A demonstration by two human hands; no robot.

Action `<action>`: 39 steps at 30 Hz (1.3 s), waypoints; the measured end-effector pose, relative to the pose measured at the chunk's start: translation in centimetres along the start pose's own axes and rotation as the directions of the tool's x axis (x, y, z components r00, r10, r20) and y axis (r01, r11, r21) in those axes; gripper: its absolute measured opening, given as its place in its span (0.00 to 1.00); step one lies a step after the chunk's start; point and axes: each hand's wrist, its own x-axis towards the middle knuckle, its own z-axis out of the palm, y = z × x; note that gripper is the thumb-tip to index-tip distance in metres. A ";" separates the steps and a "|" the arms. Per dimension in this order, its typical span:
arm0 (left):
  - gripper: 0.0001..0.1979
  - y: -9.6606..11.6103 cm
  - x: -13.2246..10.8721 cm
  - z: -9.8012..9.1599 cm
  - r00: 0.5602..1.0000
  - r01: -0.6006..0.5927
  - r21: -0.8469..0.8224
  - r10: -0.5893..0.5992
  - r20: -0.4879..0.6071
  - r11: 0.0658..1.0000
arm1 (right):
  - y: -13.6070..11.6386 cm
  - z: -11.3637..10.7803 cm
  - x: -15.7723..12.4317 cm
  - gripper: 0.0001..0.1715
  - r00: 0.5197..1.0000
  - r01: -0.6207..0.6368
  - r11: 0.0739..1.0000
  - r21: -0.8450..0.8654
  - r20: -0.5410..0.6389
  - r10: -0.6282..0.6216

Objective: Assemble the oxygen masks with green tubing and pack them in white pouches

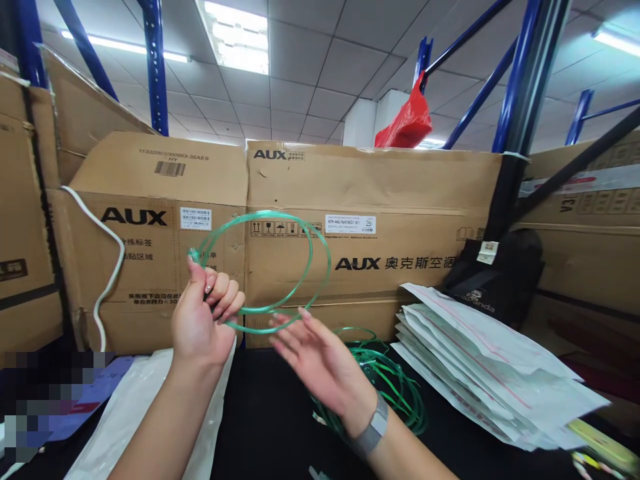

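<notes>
My left hand (205,310) is raised above the table with its fingers closed round a coil of clear green tubing (280,227), which stands up as a round loop to the right of the fist. My right hand (313,357) is open, palm up, fingers stretched toward the lower edge of the loop and just touching it. A metal mesh watch band sits on the right wrist. Under the right forearm lies a tangled heap of more green tubing (395,387) on the black table top (270,427).
A stack of clear zip bags (480,373) with red seal lines lies at the right. Brown AUX cartons (380,220) wall off the back. A white plastic bag (135,413) lies at the left, a black bag (505,273) at the right, and a white cable (113,267) hangs at the left.
</notes>
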 end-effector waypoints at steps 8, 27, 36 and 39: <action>0.20 0.3 0.7 -0.9 0.995 0.087 0.074 -0.083 -0.045 0.993 | -5.0 -0.8 -0.5 0.11 0.932 0.293 0.945 0.143 -0.265 -0.249; 0.17 1.9 2.2 -3.3 0.989 0.150 0.259 -0.144 -0.043 0.954 | -11.8 -3.6 -2.6 0.17 0.684 0.536 0.686 -0.493 -0.223 -0.694; 0.12 0.3 1.0 -2.4 0.809 0.442 0.554 -0.580 0.094 0.705 | -10.4 -3.2 -1.8 0.18 0.873 0.286 0.706 -0.648 -0.128 -0.471; 0.14 -0.4 0.4 -1.6 0.769 0.457 0.590 -0.629 0.114 0.666 | -9.3 -2.6 -1.4 0.17 0.854 0.361 0.661 -0.658 -0.053 -0.518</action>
